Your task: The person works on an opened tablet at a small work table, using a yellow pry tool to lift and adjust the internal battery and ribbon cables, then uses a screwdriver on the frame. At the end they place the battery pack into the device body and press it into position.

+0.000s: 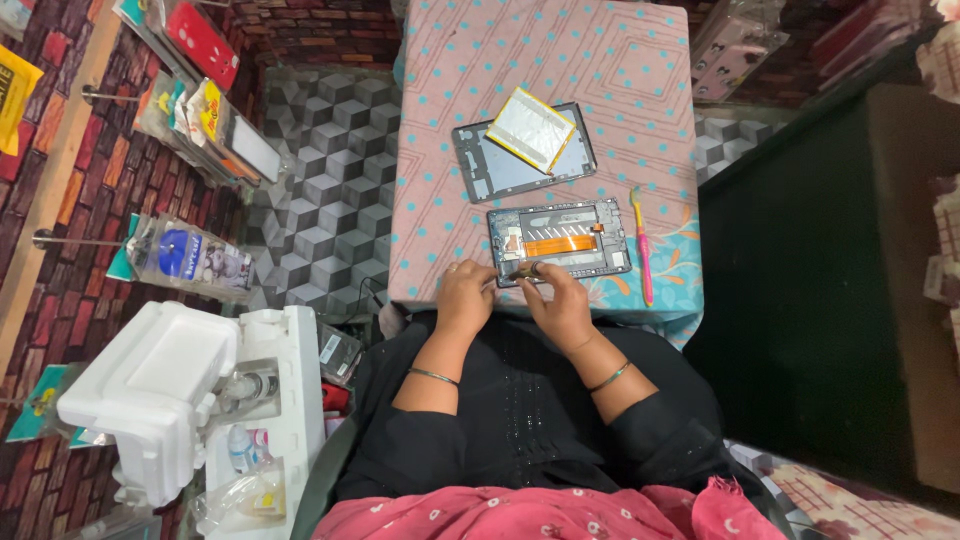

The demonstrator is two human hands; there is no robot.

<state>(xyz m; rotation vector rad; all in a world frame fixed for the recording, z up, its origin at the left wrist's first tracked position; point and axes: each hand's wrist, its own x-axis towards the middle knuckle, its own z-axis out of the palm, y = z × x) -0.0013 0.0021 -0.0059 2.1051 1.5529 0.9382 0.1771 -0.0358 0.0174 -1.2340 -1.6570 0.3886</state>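
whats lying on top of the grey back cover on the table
A flat silver battery pack with yellow edges lies tilted on the grey back cover, overhanging its far edge. Whatever is under the pack is hidden.

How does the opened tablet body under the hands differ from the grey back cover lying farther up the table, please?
The tablet body shows an orange ribbon cable and components; the back cover is mostly bare. A pale battery pack rests on the cover, while both hands touch the body's near edge. Both are similar-sized rectangles.

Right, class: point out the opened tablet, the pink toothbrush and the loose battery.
opened tablet (560,240): head view, orange ribbon cable.
pink toothbrush (644,262): head view, mid-handle.
loose battery (530,130): head view, silver face.
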